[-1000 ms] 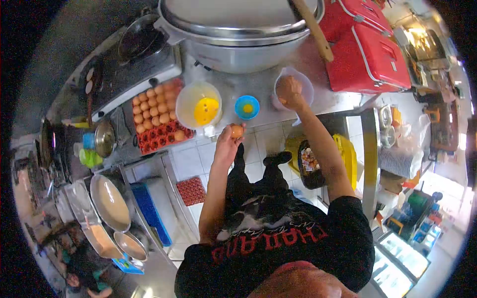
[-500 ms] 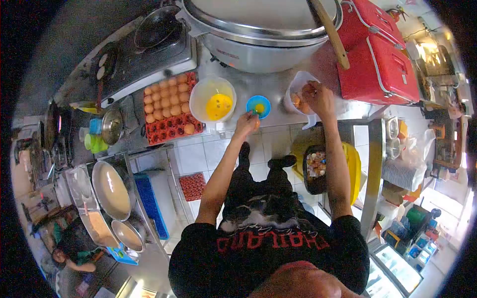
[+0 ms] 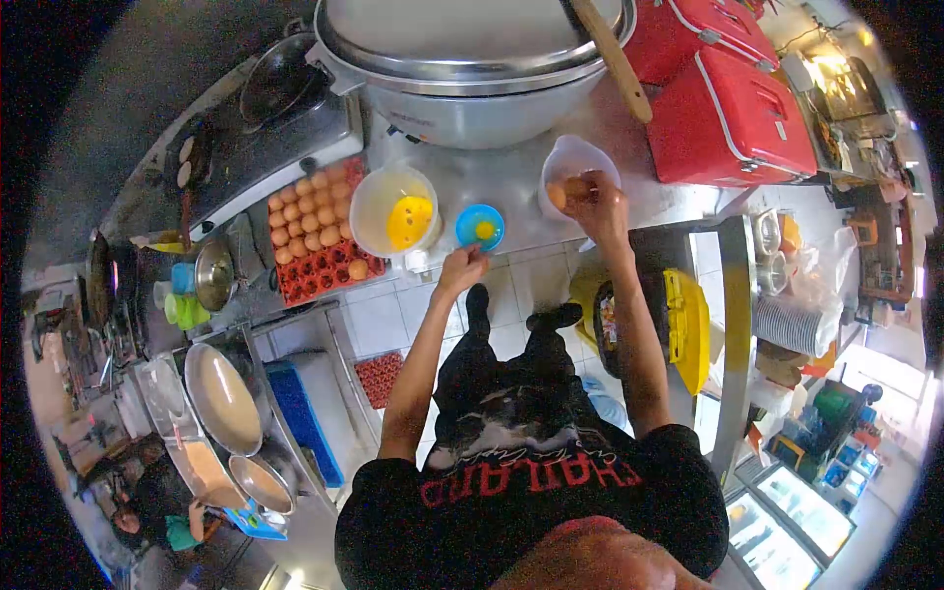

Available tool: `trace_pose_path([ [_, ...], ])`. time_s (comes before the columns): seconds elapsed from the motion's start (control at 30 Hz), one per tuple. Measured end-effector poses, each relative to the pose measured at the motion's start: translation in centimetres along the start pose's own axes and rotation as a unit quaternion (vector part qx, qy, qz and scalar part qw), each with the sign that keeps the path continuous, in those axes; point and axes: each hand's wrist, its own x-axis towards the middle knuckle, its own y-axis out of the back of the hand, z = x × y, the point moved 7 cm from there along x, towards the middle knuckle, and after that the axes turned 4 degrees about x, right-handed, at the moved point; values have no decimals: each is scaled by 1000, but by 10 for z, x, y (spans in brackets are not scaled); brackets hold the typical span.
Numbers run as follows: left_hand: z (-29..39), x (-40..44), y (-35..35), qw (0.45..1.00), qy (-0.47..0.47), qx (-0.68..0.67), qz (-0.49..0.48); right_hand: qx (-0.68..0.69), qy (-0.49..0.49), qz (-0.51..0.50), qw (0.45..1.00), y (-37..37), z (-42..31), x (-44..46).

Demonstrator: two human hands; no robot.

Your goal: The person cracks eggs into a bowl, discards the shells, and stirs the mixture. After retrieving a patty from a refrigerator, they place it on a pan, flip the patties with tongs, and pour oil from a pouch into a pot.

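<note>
A small, round, bright blue bowl [image 3: 465,220] is set near the edge of the surface [image 3: 492,177], a single yellow yolk [image 3: 485,230] cupped inside. Its near rim is pinched by the fingers of the left hand [image 3: 462,268]. The right hand [image 3: 602,211] is held at a translucent pitcher [image 3: 578,150]; whether anything is gripped there cannot be told.
</note>
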Motion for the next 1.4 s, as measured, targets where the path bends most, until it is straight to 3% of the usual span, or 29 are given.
trace_pose_path([
  [0.07,14,-13,12,999,-3,-24,31,-36,-26,-29,999,-6,6,-1],
  [0.17,28,-45,31,989,16,-126,80,-24,-4,103,994,6,9,-2],
  [0.23,45,-57,38,922,28,-381,58,-20,-85,34,996,5,29,-12],
  [0.27,50,-57,39,863,29,-502,51,-19,-119,-1,993,4,38,-12],
  [0.3,50,-53,38,827,31,-562,23,232,-154,52,959,-4,56,-15],
  [0.4,55,-35,35,712,-49,-700,-33,393,-198,53,896,12,-17,-15],
  [0.43,54,-30,36,725,-51,-687,-10,368,-108,47,922,0,-9,-20],
  [0.53,59,-21,33,764,-67,-640,45,224,-79,-32,971,-46,-54,-43],
  [0.63,64,-13,31,807,-99,-576,85,165,-42,-106,980,-94,-75,-54],
  [0.73,58,-12,30,831,-93,-536,114,120,57,25,991,-94,-91,-58],
  [0.83,56,-14,31,828,-83,-542,115,94,74,-13,993,-118,-77,-68],
  [0.93,50,-12,36,828,-67,-545,116,112,44,18,993,-118,-66,-71],
  [1.03,42,-13,35,827,-70,-546,115,104,28,-49,993,-131,-65,-77],
  [1.13,48,-11,45,836,-75,-526,135,128,25,-3,991,-119,-70,-73],
  [1.23,49,-19,40,851,-44,-509,118,78,71,-41,994,-132,-66,-78],
  [1.33,44,-11,42,854,-43,-508,105,296,-96,-16,950,-137,-40,-77],
  [1.4,43,-14,41,827,-52,-554,79,431,-266,-54,860,-151,-7,-79],
])
